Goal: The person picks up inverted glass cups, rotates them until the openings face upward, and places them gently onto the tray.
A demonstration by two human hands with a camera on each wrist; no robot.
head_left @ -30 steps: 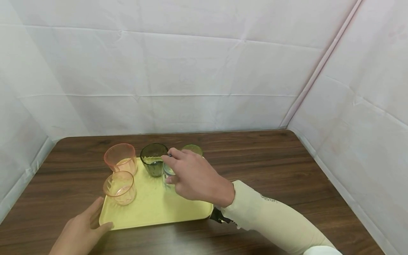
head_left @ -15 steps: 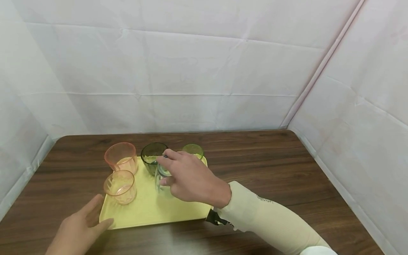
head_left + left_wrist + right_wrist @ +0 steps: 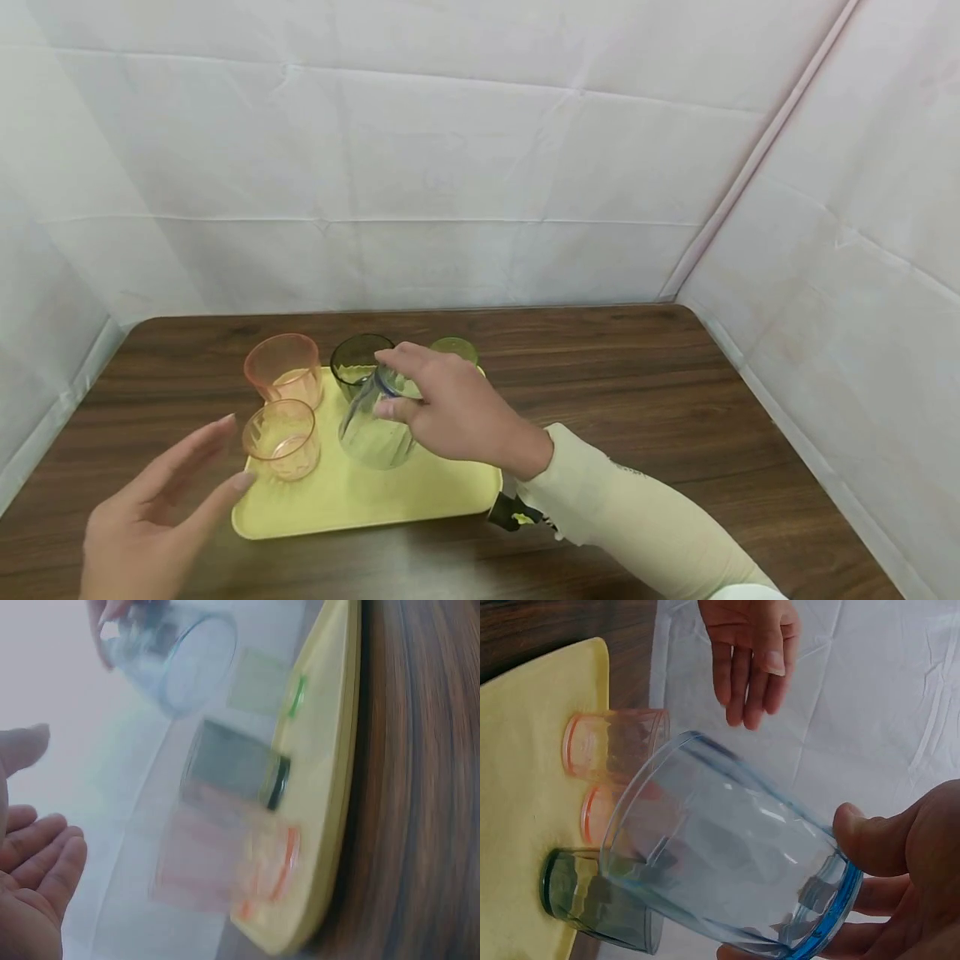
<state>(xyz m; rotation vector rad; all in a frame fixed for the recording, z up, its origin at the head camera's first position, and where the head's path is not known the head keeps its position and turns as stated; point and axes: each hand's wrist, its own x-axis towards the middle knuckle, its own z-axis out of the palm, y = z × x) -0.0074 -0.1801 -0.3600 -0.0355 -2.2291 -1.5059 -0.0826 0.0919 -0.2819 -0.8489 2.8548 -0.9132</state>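
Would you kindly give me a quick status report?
Right hand grips clear glass, tilted above yellow tray. Left hand open, empty. Orange cup close beside.

A dark brown wooden table with a visible grain stands against white sheeted walls. Directly on it lies one yellow rectangular tray, placed toward the left and near side, with its long edge running across the table. The tray has a low raised rim and rounded corners. The surface to the right of the tray is bare wood.
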